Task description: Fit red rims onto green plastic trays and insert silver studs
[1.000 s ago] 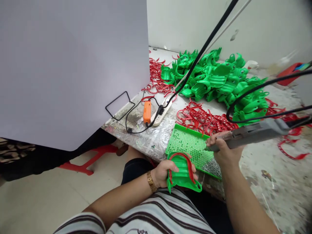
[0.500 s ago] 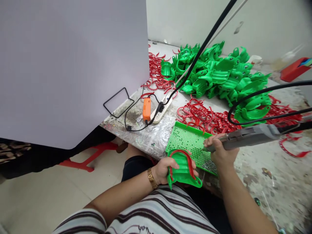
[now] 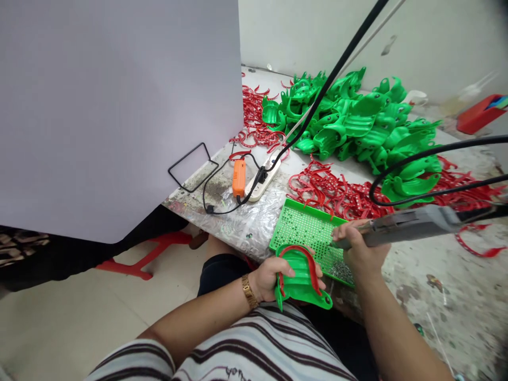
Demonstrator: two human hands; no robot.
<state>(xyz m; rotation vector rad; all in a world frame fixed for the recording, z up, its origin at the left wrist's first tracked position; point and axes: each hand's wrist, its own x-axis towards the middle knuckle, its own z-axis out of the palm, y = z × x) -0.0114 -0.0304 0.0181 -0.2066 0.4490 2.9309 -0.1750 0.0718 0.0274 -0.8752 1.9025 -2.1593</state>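
Observation:
My left hand [image 3: 270,278] grips a green plastic shell [image 3: 302,283] with a red curved strip [image 3: 313,267] laid along its rim, held above my lap at the table's front edge. My right hand [image 3: 359,248] is wrapped round a grey electric screwdriver [image 3: 413,225]. Its tip points down at a green perforated tray [image 3: 305,230] with small screws heaped in its near corner [image 3: 339,270]. A black cable [image 3: 416,159] loops from the tool's rear.
A pile of green shells [image 3: 357,124] and scattered red strips [image 3: 337,190] cover the table's far side. A white power strip [image 3: 262,182] and an orange plug [image 3: 238,177] lie at the left. A large white board [image 3: 119,106] stands at the left. A red bin [image 3: 478,114] sits far right.
The green shell in my left hand has shifted slightly right and down. My right hand with the screwdriver has stayed over the tray, barely moving.

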